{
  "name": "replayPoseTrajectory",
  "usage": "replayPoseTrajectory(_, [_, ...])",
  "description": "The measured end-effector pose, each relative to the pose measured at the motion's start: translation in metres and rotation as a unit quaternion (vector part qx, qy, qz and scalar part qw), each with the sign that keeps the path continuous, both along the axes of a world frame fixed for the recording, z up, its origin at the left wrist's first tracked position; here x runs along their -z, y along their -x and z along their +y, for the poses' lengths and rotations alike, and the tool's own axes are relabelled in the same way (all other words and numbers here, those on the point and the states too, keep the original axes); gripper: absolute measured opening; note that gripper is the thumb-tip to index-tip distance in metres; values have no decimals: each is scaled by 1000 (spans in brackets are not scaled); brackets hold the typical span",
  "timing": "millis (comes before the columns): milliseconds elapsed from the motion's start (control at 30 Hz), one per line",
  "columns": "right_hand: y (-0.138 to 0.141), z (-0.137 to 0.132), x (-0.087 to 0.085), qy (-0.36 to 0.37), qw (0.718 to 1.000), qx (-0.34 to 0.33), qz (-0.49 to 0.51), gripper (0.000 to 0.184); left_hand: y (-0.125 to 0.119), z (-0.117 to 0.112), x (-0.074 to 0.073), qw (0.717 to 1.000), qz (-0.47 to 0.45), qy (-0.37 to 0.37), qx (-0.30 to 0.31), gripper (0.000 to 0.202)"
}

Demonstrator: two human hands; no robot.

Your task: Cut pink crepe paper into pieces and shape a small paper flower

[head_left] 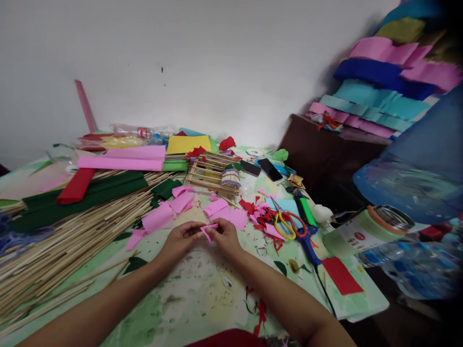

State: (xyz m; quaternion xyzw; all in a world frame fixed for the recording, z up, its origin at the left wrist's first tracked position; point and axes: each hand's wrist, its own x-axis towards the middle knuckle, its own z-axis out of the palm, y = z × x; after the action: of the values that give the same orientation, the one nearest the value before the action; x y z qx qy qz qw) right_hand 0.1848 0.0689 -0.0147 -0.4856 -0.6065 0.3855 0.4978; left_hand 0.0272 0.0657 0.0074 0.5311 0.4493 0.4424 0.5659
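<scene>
Between my two hands is a small folded piece of pink paper [209,232], held just above the table. My left hand [186,237] pinches its left side with the fingertips. On its right side, the thumb and fingers of my right hand [226,236] are closed on it. Loose pink paper pieces [159,217] lie beyond my left hand, and more pink pieces [237,218] lie just past my right hand. Farther right rest scissors with yellow and red handles [289,225] and a blue-handled tool with a cord [310,246], perhaps a glue gun.
Many thin bamboo sticks [90,231] cover the left side, with dark green paper [108,190] on them. A small stick frame [206,173] and two phones [269,169] lie at the back. A large jar [365,231] stands at the right edge, near red paper [342,275].
</scene>
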Motion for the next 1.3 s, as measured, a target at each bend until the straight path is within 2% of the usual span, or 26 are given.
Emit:
replayPoseTrajectory(167, [0, 0, -4, -52, 998, 13, -19, 11, -1, 0, -2, 1000, 18, -14, -6, 22])
replayPoseTrajectory(267, [-1, -2, -7, -75, 996, -8, -37, 12, -2, 0, -5, 999, 35, -26, -5, 20])
replayPoseTrajectory(400, [-3, -7, -11, -97, 992, -48, -65, 18, -2, 0, -7, 999, 38, 3, -14, 20])
replayPoseTrajectory(500, [-4, -11, -14, -128, 983, -68, -115, 25, -1, 1, -5, 999, 27, 17, -27, 19])
replayPoseTrajectory(567, [-4, -13, -16, -150, 975, -68, -148, 23, -1, 1, -4, 999, 24, 13, -28, 20])
replayPoseTrajectory(800, [-3, -15, -16, -134, 966, -55, -212, 13, 1, -1, 0, 998, 20, 27, -62, 31])
replayPoseTrajectory(900, [3, -17, -14, -124, 965, -33, -227, 14, 1, -2, 5, 999, 2, 40, -26, 29])
replayPoseTrajectory(1000, [3, -16, -24, -143, 947, -45, -285, 16, 1, -2, 8, 998, -31, 44, -15, 28])
replayPoseTrajectory(1067, [-10, -14, -42, -150, 917, -52, -367, 17, 0, -2, 6, 997, -48, 55, -7, 28])
replayPoseTrajectory(1100, [-23, -12, -54, -141, 898, -34, -416, 19, 0, -2, 4, 996, -55, 63, -3, 28])
replayPoseTrajectory(1167, [-58, -8, -77, -45, 851, 104, -513, 21, -1, -3, 1, 994, -72, 79, -4, 29])
replayPoseTrajectory(1200, [-79, -7, -86, -12, 836, 159, -526, 25, -2, -3, 0, 993, -77, 84, -7, 29])
replayPoseTrajectory(1300, [-140, -9, -96, 73, 795, 264, -541, 25, -2, -3, 1, 992, -82, 95, -17, 32])
